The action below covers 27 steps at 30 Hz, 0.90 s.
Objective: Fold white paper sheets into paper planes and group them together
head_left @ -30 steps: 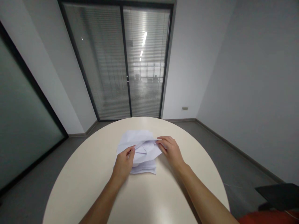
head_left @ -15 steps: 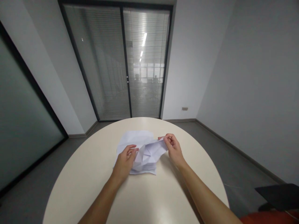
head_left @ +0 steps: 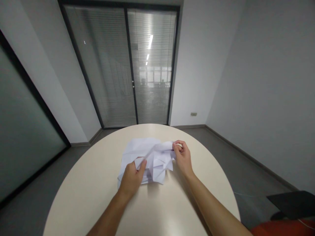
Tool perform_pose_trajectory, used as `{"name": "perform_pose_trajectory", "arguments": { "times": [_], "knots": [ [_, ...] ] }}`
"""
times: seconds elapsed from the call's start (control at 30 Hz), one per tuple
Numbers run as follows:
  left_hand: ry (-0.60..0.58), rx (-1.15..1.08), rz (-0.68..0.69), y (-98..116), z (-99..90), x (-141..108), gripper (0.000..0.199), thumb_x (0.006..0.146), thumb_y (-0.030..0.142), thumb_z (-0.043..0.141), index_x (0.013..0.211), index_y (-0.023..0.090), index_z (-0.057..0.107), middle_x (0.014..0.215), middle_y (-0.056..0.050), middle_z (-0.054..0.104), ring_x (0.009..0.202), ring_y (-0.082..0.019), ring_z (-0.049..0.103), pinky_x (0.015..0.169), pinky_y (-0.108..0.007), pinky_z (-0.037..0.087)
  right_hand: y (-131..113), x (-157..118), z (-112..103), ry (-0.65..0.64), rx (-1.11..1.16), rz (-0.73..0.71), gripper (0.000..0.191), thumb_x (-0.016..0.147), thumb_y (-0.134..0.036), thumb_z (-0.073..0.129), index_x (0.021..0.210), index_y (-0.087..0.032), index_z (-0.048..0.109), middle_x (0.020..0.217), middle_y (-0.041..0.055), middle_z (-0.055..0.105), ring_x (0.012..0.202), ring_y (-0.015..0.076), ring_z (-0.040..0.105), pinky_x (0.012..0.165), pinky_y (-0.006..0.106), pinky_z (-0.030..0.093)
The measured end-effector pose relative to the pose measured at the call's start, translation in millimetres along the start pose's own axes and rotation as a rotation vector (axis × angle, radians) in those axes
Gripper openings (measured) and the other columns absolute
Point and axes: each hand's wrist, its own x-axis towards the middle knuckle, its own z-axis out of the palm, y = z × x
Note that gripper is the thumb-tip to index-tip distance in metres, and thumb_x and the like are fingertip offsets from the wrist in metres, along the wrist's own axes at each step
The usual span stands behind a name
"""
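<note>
A creased sheet of white paper (head_left: 161, 160) is held up a little above the table between both hands. My left hand (head_left: 133, 175) pinches its left side, thumb on top and the other fingers underneath, mostly hidden. At the upper right corner, my right hand (head_left: 182, 155) grips the same sheet between thumb and fingers. Several fold lines and raised creases run across it. Beneath and behind it, more white paper (head_left: 134, 147) lies flat on the table, partly covered by the held sheet and the left hand.
The round cream table (head_left: 93, 183) fills the lower middle. Beyond its far edge stands a glass door (head_left: 152, 98) with blinds. A black flat object (head_left: 292, 205) and something red (head_left: 275, 227) are at the lower right, beside the table.
My left hand has closed on the left side of the creased sheet, its fingers now under it. The sheet is spread wider and turned, while my right hand keeps its corner.
</note>
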Motion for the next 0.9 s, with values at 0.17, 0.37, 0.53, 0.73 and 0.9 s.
{"name": "perform_pose_trajectory", "arguments": {
  "times": [0.17,0.37,0.53,0.73,0.9],
  "knots": [
    [0.073,-0.313,-0.246,-7,-0.9,11,0.043,0.082,0.055,0.071,0.090,0.013,0.070,0.082,-0.012,0.076,0.066,-0.026,0.073,0.059,-0.034,0.059,3,1,2,-0.029,-0.012,-0.159,0.032,0.087,-0.049,0.070,0.099,-0.026,0.051,0.088,0.0013,0.067,0.075,0.0173,0.064,0.067,0.029,0.051],
    [-0.040,-0.682,-0.359,-1,-2.9,10,0.044,0.091,0.045,0.062,0.120,0.012,0.062,0.100,-0.014,0.077,0.068,-0.023,0.074,0.053,-0.030,0.059,4,0,1,-0.188,-0.148,-0.237,0.021,0.088,-0.040,0.070,0.096,-0.025,0.059,0.115,0.0090,0.071,0.110,0.0250,0.066,0.099,0.045,0.049],
    [-0.090,-0.846,-0.369,6,-4.7,7,0.042,0.092,0.035,0.058,0.129,0.015,0.058,0.111,-0.012,0.076,0.082,-0.024,0.074,0.058,-0.031,0.061,8,2,1,-0.156,0.054,-0.014,0.032,0.083,-0.044,0.075,0.105,-0.024,0.061,0.099,0.0069,0.076,0.093,0.0248,0.071,0.082,0.039,0.056],
    [-0.099,-0.836,-0.456,-3,-8.0,14,0.032,0.088,0.027,0.057,0.117,0.015,0.061,0.092,-0.008,0.076,0.063,-0.018,0.069,0.049,-0.027,0.055,14,7,-2,-0.036,0.318,0.188,0.036,0.071,-0.037,0.084,0.099,-0.025,0.063,0.093,0.0005,0.073,0.075,0.0194,0.068,0.064,0.029,0.053],
    [-0.335,-0.717,-0.577,-15,-6.7,11,0.028,0.086,0.028,0.064,0.110,0.013,0.064,0.083,-0.008,0.075,0.062,-0.019,0.069,0.054,-0.027,0.054,5,4,2,-0.120,0.512,0.253,0.027,0.071,-0.030,0.081,0.090,-0.024,0.063,0.088,0.0000,0.074,0.085,0.0226,0.070,0.076,0.032,0.056]
  ]
}}
